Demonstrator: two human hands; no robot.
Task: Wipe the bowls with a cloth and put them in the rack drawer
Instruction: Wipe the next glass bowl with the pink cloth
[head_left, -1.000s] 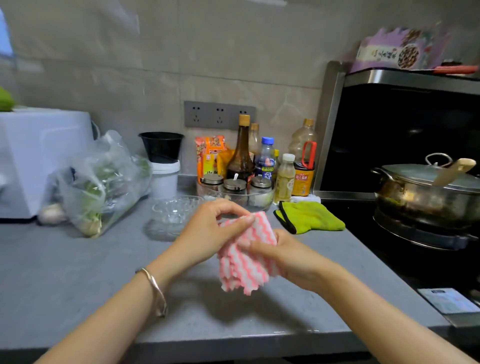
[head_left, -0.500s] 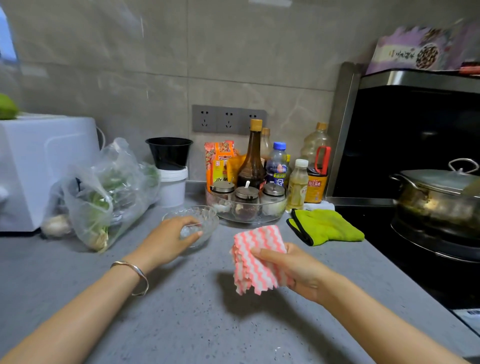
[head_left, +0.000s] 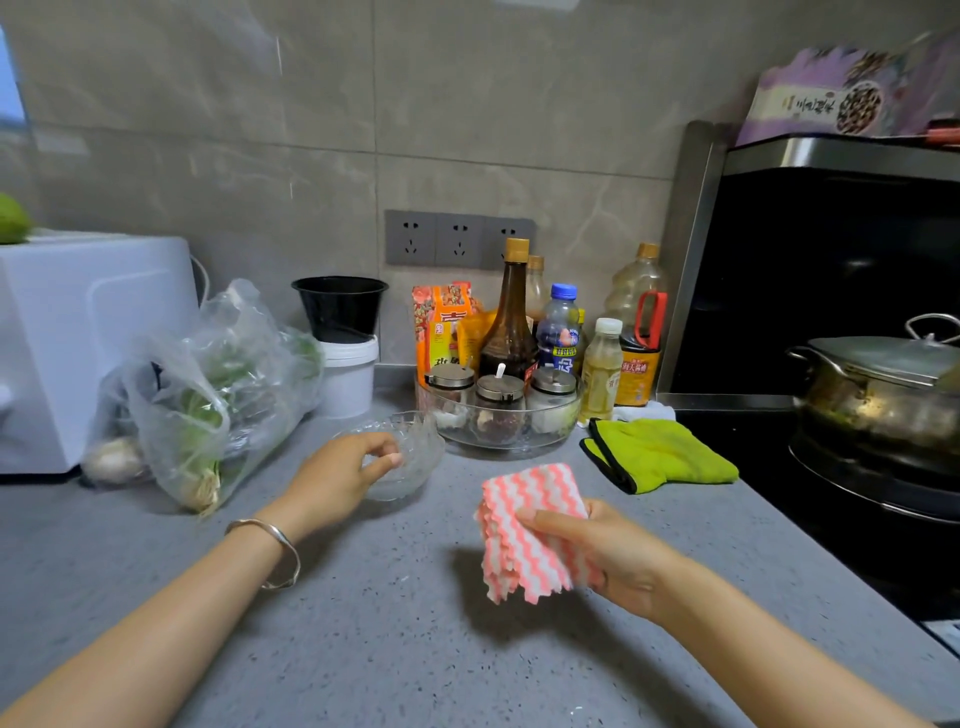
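Note:
A small clear glass bowl (head_left: 415, 457) stands on the grey counter (head_left: 389, 623) in front of the seasoning tray. My left hand (head_left: 337, 475) grips the bowl's near rim, thumb over the edge and fingers curled at its side. My right hand (head_left: 608, 551) holds a folded pink-and-white wavy-striped cloth (head_left: 530, 530) above the counter, to the right of the bowl and apart from it. No rack drawer is in view.
A glass tray of seasoning jars (head_left: 498, 410) and several bottles stand behind the bowl. A green cloth (head_left: 660, 457) lies to the right, beside the stove with a lidded pot (head_left: 883, 389). A plastic bag of vegetables (head_left: 208, 400), a white appliance (head_left: 78, 338) and a black cup on a white tub (head_left: 343, 343) stand left.
My left hand let go of the cloth, reached forward to the glass bowl and closed on its rim. My right hand kept the cloth and shifted a little right.

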